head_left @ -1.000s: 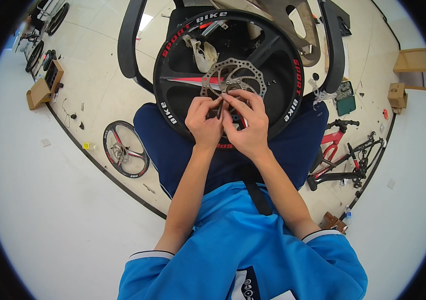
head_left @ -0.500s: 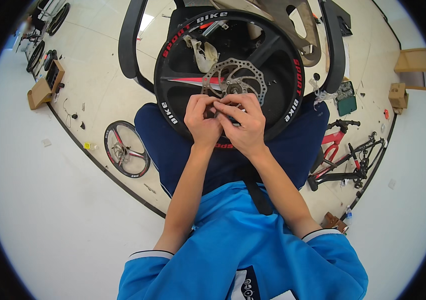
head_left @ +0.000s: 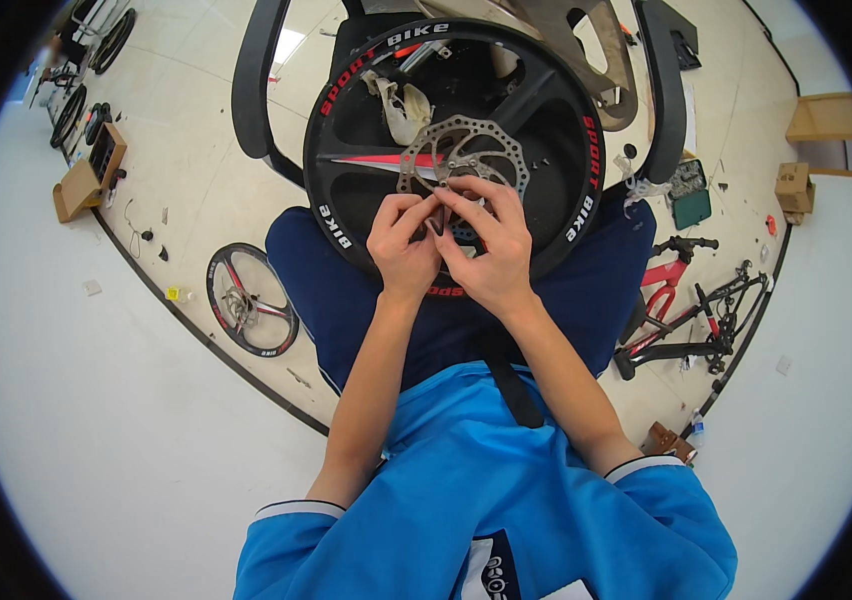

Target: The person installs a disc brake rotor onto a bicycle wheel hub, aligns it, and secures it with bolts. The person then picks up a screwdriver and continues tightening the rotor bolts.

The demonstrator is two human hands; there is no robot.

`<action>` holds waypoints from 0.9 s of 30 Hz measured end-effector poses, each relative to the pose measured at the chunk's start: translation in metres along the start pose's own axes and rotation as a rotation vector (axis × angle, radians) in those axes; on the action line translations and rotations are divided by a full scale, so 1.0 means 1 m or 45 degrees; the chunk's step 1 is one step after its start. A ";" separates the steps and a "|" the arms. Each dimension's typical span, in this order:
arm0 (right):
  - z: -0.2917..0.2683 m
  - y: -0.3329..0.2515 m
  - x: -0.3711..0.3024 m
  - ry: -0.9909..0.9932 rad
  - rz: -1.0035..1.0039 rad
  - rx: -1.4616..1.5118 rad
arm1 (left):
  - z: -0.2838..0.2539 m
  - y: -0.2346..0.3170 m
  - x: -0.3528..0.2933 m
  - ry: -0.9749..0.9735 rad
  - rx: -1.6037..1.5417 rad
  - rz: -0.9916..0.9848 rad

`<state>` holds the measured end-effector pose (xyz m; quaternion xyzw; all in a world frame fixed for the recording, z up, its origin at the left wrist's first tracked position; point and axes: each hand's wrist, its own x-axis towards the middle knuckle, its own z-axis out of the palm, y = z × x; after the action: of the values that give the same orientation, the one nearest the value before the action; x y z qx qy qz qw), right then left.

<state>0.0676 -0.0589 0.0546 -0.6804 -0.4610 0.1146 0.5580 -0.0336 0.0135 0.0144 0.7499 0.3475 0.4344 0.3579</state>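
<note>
A black bicycle wheel (head_left: 531,95) with thick spokes and red and white lettering lies flat across my lap. On its hub sits a metal brake disc (head_left: 514,152) with a perforated edge. My left hand (head_left: 406,248) and my right hand (head_left: 491,243) meet over the near part of the disc, fingertips pinched together. Between them a small dark piece (head_left: 436,226) shows, too covered by the fingers to name. The fingers hide the near side of the disc.
A chair-like seat with dark armrests (head_left: 258,90) stands beyond my knees, a crumpled white piece (head_left: 406,112) showing through the wheel. Another wheel (head_left: 252,300) lies on the floor at left. At right are a red and black bike frame (head_left: 671,300) and a green case (head_left: 691,210).
My right fingers have lifted and shifted slightly, uncovering a small dark piece between the hands. The view has moved a little; the wheel stays on my lap.
</note>
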 end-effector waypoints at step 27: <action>0.004 0.005 0.000 0.085 0.022 -0.004 | 0.006 0.001 0.003 0.023 0.003 -0.003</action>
<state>0.0672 -0.0559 0.0489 -0.6886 -0.4364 0.0961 0.5711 -0.0272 0.0147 0.0142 0.7460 0.3521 0.4403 0.3544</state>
